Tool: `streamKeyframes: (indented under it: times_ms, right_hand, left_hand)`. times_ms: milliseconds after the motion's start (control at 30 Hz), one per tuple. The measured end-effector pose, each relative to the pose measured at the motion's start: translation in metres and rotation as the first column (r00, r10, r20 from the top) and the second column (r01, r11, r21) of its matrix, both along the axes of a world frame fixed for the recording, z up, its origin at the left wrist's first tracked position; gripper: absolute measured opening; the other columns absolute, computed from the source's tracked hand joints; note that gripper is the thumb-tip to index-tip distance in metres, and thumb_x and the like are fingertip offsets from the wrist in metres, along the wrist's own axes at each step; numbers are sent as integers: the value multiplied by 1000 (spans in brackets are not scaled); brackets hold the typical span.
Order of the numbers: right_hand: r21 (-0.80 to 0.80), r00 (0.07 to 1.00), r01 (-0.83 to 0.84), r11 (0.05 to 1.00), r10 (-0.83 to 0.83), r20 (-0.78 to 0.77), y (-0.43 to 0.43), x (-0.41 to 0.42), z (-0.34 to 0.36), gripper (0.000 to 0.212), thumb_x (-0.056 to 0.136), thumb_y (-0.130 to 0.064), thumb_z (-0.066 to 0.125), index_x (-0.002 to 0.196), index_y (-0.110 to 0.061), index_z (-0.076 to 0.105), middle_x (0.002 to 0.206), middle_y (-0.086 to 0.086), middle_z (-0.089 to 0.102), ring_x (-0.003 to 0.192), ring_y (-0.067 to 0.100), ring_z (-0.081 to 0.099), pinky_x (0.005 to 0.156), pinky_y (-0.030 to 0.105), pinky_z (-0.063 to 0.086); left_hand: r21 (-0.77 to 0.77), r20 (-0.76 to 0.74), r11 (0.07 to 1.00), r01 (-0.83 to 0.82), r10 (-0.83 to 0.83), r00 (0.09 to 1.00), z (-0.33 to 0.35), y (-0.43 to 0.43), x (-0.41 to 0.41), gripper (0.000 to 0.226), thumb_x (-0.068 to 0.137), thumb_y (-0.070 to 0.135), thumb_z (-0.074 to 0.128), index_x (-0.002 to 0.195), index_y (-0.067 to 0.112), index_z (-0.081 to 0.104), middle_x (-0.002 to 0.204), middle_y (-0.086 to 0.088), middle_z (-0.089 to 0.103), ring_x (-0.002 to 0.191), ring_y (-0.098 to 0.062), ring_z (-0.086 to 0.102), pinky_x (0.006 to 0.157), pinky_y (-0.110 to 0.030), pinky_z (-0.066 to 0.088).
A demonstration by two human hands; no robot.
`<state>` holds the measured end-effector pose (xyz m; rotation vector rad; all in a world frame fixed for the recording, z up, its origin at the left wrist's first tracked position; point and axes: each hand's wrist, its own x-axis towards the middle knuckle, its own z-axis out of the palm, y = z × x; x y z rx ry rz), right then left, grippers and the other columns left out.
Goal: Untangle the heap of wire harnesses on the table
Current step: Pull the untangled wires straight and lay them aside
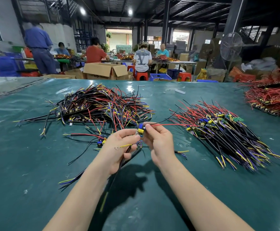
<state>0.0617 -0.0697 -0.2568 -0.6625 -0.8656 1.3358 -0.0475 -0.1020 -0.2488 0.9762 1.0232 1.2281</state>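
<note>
You have three heaps of wire harnesses on the table (36, 164): one tangled heap (99, 105) at eleven o'clock, one sorted pile (222, 130) at two o'clock, and one red pile (272, 99) further out, also at two o'clock. Your two hands, the left hand (119, 147) and the right hand (159, 140), hold one harness (141, 130) between them. One loose harness (101, 141) lies at nine o'clock from your hands; the other loose ends cannot be counted. Far behind, at twelve o'clock, you see at least five people (142, 60), three red stools (141, 76), one standing fan (230, 46) and two ceiling lamps (82, 10).
</note>
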Motion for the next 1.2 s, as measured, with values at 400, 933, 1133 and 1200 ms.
streamKeyframes:
  times_ms: [400,933,1133,1200]
  right_hand:
    - [-72,817,-114,991,134,561,-6,-1,-8,27,87,3,53,68,-15,59,65,2,59,44,6,56,50,22,48]
    - [-27,754,-225,974,191,629,3,25,2,23,84,9,56,68,-6,52,38,-3,54,30,5,47,33,15,40]
    - [-26,918,-142,990,141,371,5,19,-3,19,85,5,57,71,-6,55,43,-2,58,35,4,51,38,15,44]
    - [-58,939,-190,980,198,281,6,21,-1,18,85,4,57,71,-7,55,46,-2,58,37,4,52,40,16,46]
  left_hand:
    - [1,-405,996,-92,85,910,-15,7,-10,31,86,-12,35,91,12,54,85,-10,56,64,-15,59,47,-21,53]
    - [34,-624,987,159,-103,774,-12,-2,-19,7,87,13,62,87,18,56,68,0,70,47,-9,61,36,-16,39]
    - [74,-451,993,93,-50,891,-4,-2,-21,10,87,0,58,81,8,56,66,-7,65,55,-12,60,47,-20,50]
    - [83,-431,995,59,-17,902,-2,-2,-19,12,86,-3,54,80,7,55,73,-7,65,55,-12,58,43,-18,45]
